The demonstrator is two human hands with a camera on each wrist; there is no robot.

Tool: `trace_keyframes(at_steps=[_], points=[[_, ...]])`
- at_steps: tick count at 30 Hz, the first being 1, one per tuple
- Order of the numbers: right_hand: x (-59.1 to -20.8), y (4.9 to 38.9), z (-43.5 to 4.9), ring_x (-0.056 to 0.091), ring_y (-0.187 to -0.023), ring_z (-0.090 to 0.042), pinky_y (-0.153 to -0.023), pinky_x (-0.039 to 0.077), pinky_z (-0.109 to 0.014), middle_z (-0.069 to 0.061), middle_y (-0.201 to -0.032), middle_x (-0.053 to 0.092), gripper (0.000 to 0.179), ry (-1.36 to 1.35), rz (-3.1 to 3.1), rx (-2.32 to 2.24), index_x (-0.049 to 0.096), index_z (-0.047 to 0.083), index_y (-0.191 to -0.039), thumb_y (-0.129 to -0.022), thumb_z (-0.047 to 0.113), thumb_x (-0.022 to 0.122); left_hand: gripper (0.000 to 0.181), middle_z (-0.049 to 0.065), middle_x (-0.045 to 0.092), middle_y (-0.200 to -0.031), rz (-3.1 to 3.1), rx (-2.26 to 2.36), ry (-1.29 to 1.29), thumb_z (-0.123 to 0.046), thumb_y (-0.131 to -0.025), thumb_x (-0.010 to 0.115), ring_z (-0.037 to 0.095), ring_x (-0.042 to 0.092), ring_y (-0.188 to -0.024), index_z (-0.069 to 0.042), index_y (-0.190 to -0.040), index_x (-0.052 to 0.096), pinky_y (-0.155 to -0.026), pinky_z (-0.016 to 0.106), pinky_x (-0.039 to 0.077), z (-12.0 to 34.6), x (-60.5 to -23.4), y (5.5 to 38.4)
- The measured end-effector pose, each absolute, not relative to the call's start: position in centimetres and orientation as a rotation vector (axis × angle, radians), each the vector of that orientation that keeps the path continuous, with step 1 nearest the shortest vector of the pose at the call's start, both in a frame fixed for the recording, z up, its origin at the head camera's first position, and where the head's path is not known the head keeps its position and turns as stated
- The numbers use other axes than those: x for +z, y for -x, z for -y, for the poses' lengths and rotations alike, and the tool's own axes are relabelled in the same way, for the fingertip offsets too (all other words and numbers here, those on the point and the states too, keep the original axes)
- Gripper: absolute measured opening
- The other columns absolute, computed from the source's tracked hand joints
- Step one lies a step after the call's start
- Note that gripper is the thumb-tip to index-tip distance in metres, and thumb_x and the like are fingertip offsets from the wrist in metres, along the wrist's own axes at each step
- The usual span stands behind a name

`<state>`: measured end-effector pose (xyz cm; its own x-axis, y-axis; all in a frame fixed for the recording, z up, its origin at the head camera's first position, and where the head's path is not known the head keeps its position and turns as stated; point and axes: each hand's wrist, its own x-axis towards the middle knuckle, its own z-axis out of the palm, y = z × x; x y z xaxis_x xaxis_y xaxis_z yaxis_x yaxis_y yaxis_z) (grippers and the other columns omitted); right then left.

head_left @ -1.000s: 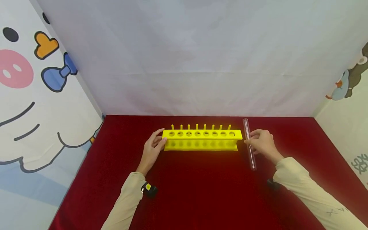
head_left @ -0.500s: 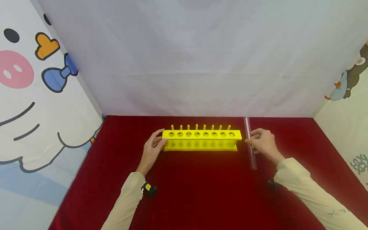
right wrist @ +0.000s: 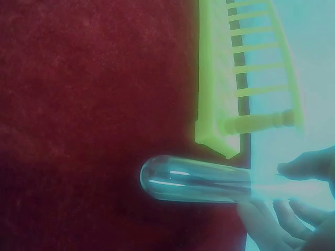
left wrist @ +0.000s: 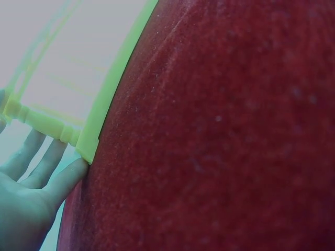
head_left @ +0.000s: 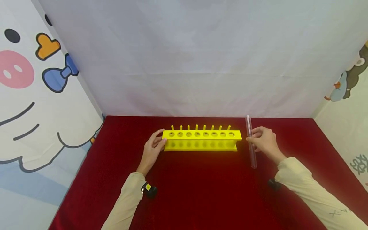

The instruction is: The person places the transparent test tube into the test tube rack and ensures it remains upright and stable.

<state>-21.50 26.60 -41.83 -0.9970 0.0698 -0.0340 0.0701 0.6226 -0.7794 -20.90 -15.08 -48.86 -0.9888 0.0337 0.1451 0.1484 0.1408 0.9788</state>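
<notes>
A yellow test tube rack (head_left: pixel 201 138) stands on the red cloth, with a row of round holes along its top and upright pegs behind. My left hand (head_left: pixel 151 150) grips its left end, thumb at the front and fingers around the back corner. In the left wrist view, fingertips (left wrist: pixel 78 163) lie against the rack's end and base. Just off the rack's right end, my right hand (head_left: pixel 265 142) pinches a clear glass test tube (head_left: pixel 249 126) around its middle. The tube's rounded closed end (right wrist: pixel 154 178) points down, and it tilts slightly.
A dark red cloth (head_left: pixel 201 191) covers the table, backed by a pale hanging sheet (head_left: pixel 201 64). Cartoon-printed curtains (head_left: pixel 43 121) flank it at left and right. A dark wrist device (head_left: pixel 150 190) sits on the left wrist.
My right hand has shifted slightly right with the test tube, which has become a little more upright. The left hand and the rack hold almost the same position.
</notes>
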Motion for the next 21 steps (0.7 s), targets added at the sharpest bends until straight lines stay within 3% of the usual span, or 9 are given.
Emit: trace_keyframes(at_steps=[9, 21], points=[[-41.5, 21.5, -26.6, 0.064, -0.064, -0.026, -0.057, 0.056, -0.040, -0.027, -0.099, 0.061, 0.040, -0.128, -2.829, -1.366, 0.054, -0.007, -0.115, -0.085, 0.015, 0.070, 0.051, 0.013, 0.061, -0.118, 2.308, -1.977, 0.197, -0.034, -0.094, 0.060, 0.029, 0.060, -0.105, -0.018, -0.140, 0.045, -0.084, 0.040, 0.052, 15.1, -49.0, 20.8], [-40.7, 21.3, -26.5, 0.065, -0.069, -0.029, -0.060, 0.056, -0.041, -0.024, -0.099, 0.059, 0.039, -0.132, -2.858, -1.393, 0.054, -0.006, -0.115, -0.086, 0.017, 0.069, 0.050, 0.015, 0.059, -0.121, 2.322, -2.008, 0.183, -0.032, -0.094, 0.059, 0.031, 0.060, -0.107, -0.020, -0.140, 0.045, -0.088, 0.047, 0.049, 15.1, -48.1, 20.3]])
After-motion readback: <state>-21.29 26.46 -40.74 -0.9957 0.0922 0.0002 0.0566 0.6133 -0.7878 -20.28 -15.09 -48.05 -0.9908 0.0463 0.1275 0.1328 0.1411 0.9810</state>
